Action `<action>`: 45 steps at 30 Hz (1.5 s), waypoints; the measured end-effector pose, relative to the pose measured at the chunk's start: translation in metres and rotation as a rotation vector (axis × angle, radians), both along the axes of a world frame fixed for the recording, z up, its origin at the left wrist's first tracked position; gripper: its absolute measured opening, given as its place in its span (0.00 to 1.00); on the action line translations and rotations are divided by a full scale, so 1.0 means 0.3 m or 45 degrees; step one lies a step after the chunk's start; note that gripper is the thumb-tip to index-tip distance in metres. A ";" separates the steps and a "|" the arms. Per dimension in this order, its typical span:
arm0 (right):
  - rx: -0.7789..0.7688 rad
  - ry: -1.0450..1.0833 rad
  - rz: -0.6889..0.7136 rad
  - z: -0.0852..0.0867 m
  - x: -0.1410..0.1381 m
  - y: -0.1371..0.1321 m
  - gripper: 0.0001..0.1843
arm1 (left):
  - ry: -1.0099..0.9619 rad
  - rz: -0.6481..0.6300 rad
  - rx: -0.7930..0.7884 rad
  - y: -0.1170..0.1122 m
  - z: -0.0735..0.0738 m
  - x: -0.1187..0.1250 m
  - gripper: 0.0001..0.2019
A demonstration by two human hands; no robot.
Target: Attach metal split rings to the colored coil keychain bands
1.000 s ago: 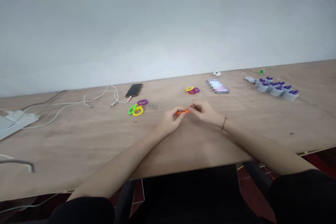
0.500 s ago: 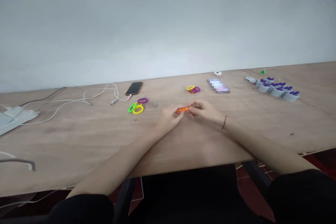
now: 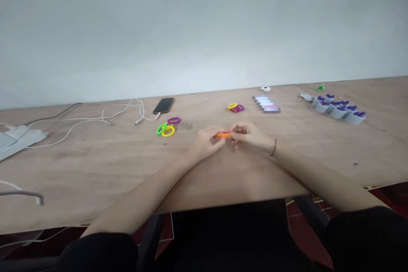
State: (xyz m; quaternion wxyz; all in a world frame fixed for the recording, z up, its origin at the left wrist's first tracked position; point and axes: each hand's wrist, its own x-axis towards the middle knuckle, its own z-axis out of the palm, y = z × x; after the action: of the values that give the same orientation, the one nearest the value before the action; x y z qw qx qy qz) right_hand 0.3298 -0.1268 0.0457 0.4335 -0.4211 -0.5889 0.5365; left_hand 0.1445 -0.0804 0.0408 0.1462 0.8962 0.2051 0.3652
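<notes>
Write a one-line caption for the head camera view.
Left hand and right hand pinch an orange spiral hair tie over a wooden table.

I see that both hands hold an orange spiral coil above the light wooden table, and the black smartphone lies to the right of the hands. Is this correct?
Not correct: the black smartphone lies to the left of the left hand and right hand, not to their right, as the head view shows. The orange spiral coil and light wooden table are as you say.
</notes>
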 end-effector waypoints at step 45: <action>0.892 -0.897 -0.272 -0.010 -0.007 -0.016 0.14 | -0.319 -0.388 -1.486 0.051 -0.050 0.009 0.13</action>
State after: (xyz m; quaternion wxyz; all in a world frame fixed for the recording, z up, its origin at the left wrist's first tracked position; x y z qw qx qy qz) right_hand 0.3277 -0.1316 0.0426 0.3764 -0.4637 -0.7976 0.0847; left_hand 0.1473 -0.0651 0.0257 0.6862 0.6377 0.2222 0.2703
